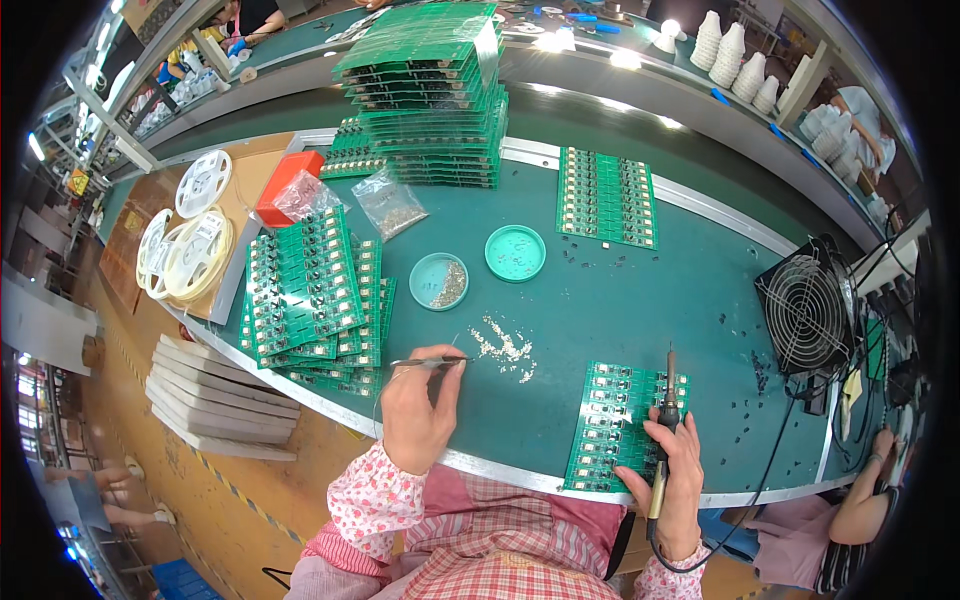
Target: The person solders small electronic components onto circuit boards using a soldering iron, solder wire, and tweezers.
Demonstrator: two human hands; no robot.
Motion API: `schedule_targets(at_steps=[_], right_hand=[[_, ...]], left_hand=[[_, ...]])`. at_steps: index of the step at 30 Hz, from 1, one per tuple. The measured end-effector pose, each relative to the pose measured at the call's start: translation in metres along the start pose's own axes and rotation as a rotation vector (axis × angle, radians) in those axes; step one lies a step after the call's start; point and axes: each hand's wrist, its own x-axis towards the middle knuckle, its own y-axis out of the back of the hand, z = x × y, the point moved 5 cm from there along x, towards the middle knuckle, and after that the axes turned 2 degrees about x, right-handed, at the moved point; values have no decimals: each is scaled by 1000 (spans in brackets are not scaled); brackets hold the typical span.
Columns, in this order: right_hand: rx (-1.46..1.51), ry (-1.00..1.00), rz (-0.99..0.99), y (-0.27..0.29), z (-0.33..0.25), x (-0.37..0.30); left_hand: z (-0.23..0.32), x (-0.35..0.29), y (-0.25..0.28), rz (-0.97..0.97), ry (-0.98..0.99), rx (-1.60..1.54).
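Note:
My left hand (422, 410) pinches a pair of metal tweezers (425, 361), their tips beside a scattered pile of tiny pale components (505, 345) on the green mat. A thin wire seems to run along the same hand. In my right hand (675, 465) is a soldering iron (667, 415), its tip pointing away from me. That hand rests over the right side of a green circuit board panel (597, 425) near the table's front edge, with rows of small parts on it. Beyond the pile stand two round teal dishes, one (425, 275) partly filled with tiny components, the other (515, 240) holding a few dark bits.
Stacked circuit panels (305, 290) lie at the left, with a taller stack (430, 110) behind. Another panel (607, 195) lies at the back. A black fan (812, 305) stands right, the iron's cord (765, 465) near it. White reels (200, 255) sit in a box at the left.

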Motion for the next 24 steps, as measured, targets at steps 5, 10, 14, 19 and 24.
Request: schedule_targets(at_steps=[5, 10, 14, 19, 24], right_hand=[[21, 14, -11, 1, -3, 5], [31, 15, -25, 1, -1, 6], [24, 12, -24, 1, -1, 6], [16, 22, -22, 5, -3, 5], [14, 22, -26, 8, 1, 10]], left_hand=[[-1, 0, 0, 9, -13, 12], [0, 2, 0, 17, -4, 8], [1, 1, 1, 25, -10, 19], [3, 1, 0, 16, -16, 25], [8, 1, -2, 13, -13, 12]])
